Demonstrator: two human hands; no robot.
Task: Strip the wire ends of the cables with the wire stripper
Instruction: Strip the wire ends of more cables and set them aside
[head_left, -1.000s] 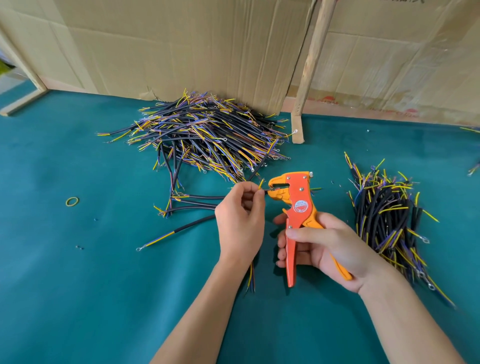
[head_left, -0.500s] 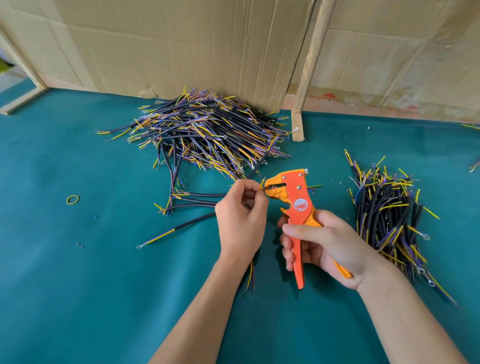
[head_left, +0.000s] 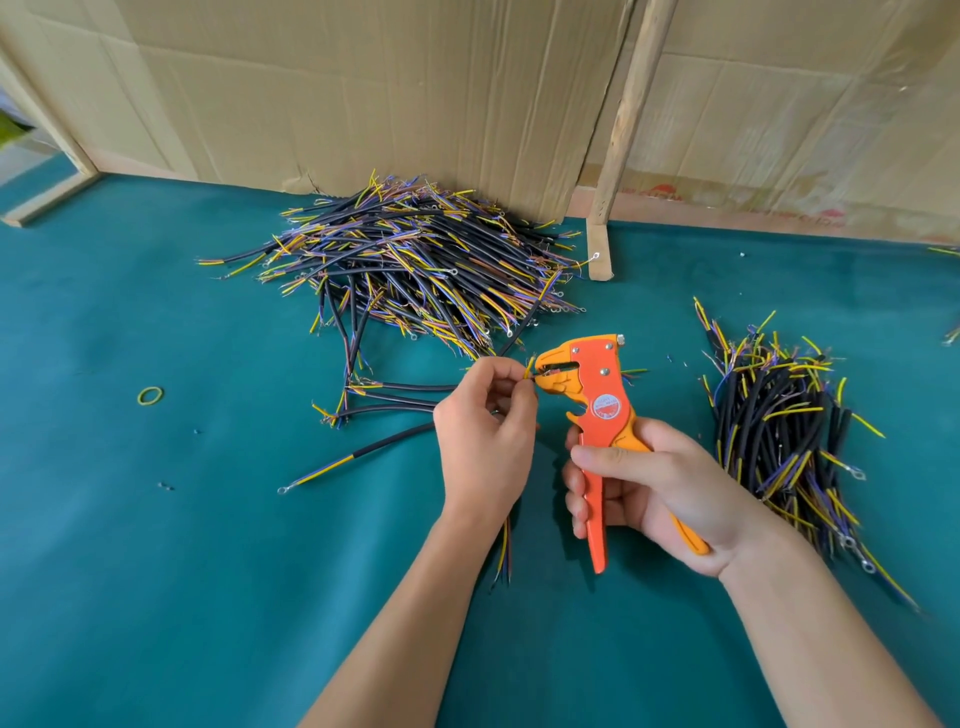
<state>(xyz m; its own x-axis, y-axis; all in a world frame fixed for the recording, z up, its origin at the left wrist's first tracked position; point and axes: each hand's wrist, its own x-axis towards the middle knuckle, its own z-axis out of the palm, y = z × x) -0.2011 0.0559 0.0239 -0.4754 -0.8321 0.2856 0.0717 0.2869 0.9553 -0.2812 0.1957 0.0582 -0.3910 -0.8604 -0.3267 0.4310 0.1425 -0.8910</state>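
My right hand (head_left: 654, 488) grips the handles of an orange wire stripper (head_left: 597, 395), held upright with its jaws pointing left. My left hand (head_left: 485, 436) pinches a cable, its thin wire ends poked into the stripper's jaws at the fingertips. The cable's other end (head_left: 505, 556) hangs below my left wrist. A large heap of black cables with yellow and purple wire ends (head_left: 415, 265) lies at the back. A second pile of the same cables (head_left: 779, 431) lies on the right.
Everything rests on a teal cloth table (head_left: 156, 571). Loose cables (head_left: 358, 457) lie left of my left hand. A yellow rubber band (head_left: 150, 396) sits at the far left. Cardboard sheets (head_left: 415, 88) and a wooden post (head_left: 618, 145) stand behind the heap.
The stripper's handles have drawn closer together in my right hand, and the tool sits slightly higher. My left hand has stayed at the jaws with the cable.
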